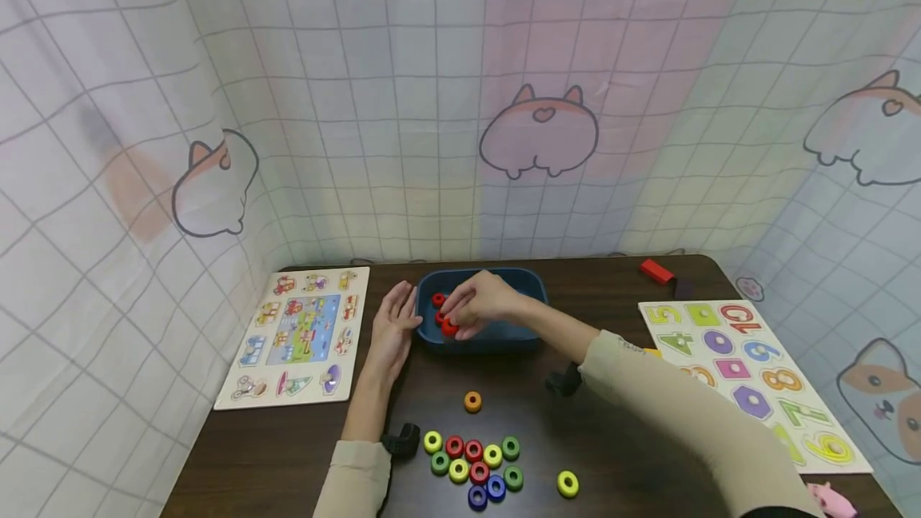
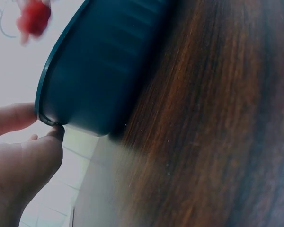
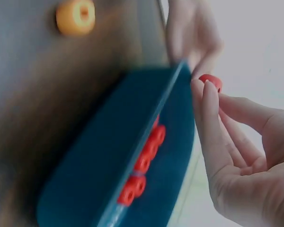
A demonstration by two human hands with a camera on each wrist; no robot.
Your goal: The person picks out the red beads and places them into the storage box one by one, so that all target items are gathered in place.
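A dark blue plastic bin [image 1: 528, 288] stands at the back middle of the table. My left hand [image 1: 392, 334] is at its left end; in the left wrist view, thumb and a finger grip the rim corner. My right hand [image 1: 488, 300] is over the bin. Its thumb and fingertips pinch a red ring [image 3: 211, 81], seen above the rim in the right wrist view. Several more red rings [image 3: 143, 163] lie inside the bin, partly hidden behind its wall. An orange ring [image 1: 472, 401] lies on the table in front of the bin.
Nearer me lie several loose rings in yellow, red, green and blue [image 1: 496, 488], with one yellow ring [image 1: 568, 484] apart at right. A picture puzzle board [image 1: 288, 342] is at left, a number puzzle board [image 1: 763, 382] at right. A red block [image 1: 656, 271] sits at the back right.
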